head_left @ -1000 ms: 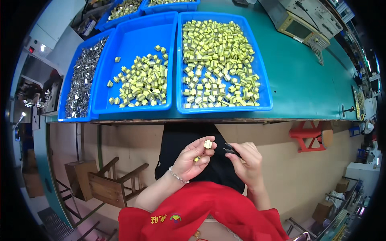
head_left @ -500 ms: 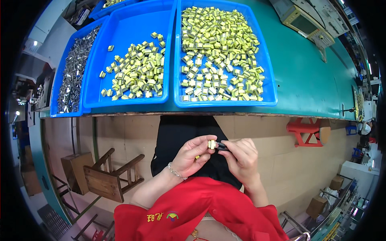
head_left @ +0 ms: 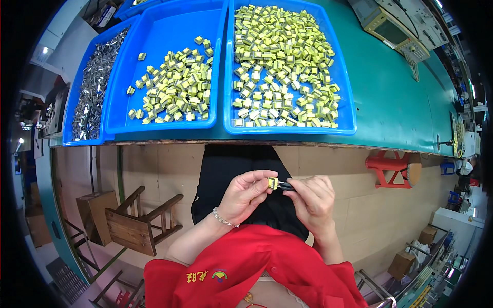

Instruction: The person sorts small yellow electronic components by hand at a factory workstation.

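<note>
The person here wears a red top [head_left: 241, 262], with a beaded bracelet [head_left: 224, 219] on the left wrist. The left hand [head_left: 242, 199] is held up in front of the body, thumb and fingertips closed on a small yellow part [head_left: 272, 183] that pokes out toward the right. Facing it, the right hand [head_left: 316, 199] has its thumb and forefinger pinched on a slim black tool [head_left: 286, 186], pointed left at the yellow part. The tip comes right up to the part's side, though from here I can't tell whether they touch. Both hands are above the dark trousers [head_left: 241, 159], short of the table's edge.

Beyond them, on the green table [head_left: 395, 113], three blue trays sit side by side. The right tray [head_left: 292, 130] is thickly covered in yellow parts much like the one in hand; the middle tray [head_left: 174, 23] has a smaller heap toward its near right, and the left tray [head_left: 79, 142] is full of silvery metal pieces [head_left: 96, 84]. Down on the floor, a wooden stool [head_left: 131, 231] leans into view at left, and a red stool [head_left: 385, 172] is farther off at right. Toward the table's far right stands an instrument with a screen [head_left: 389, 28].
</note>
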A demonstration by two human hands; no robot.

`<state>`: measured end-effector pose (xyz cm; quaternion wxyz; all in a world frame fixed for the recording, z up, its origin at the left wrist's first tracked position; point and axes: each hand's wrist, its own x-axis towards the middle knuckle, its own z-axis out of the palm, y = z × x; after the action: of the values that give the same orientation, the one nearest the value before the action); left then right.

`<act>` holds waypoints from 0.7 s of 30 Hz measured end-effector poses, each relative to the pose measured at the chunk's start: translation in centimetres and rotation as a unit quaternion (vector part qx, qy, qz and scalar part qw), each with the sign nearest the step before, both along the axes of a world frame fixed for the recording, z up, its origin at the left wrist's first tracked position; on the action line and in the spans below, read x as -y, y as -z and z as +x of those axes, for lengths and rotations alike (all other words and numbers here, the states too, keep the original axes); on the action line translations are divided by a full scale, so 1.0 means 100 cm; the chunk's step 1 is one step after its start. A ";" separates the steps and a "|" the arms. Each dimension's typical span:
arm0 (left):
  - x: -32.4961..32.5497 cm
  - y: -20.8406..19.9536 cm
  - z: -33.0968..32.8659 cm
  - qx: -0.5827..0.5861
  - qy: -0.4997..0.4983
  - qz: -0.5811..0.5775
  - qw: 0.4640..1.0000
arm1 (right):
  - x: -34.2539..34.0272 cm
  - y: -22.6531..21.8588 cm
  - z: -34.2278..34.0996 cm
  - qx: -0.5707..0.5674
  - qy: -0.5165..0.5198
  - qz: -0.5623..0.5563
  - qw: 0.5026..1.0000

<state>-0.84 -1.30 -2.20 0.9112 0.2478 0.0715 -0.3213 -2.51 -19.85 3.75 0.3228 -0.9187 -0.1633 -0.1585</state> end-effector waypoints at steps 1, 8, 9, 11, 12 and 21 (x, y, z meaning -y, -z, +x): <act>0.000 -0.001 0.000 -0.005 0.001 0.018 1.000 | 0.000 0.000 0.000 0.001 -0.003 -0.002 1.000; 0.000 -0.002 -0.001 0.001 0.021 0.031 0.999 | -0.001 0.002 -0.002 -0.007 -0.009 -0.012 1.000; 0.000 -0.002 -0.002 0.005 0.024 0.035 0.999 | -0.001 0.001 -0.002 -0.011 -0.011 -0.018 1.000; 0.000 -0.001 -0.002 0.009 0.028 0.038 0.999 | 0.000 0.001 -0.002 -0.016 -0.012 -0.025 0.999; 0.000 -0.001 -0.001 0.003 0.026 0.032 0.999 | 0.001 0.003 -0.003 -0.008 -0.006 -0.017 1.000; 0.000 -0.006 -0.002 -0.021 0.019 0.049 0.998 | 0.000 -0.003 -0.004 -0.034 -0.008 -0.005 0.999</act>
<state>-1.02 -1.31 -1.65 0.8900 0.2861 0.1015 -0.3402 -2.92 -19.88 4.08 0.3244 -0.9240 -0.1600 -0.1239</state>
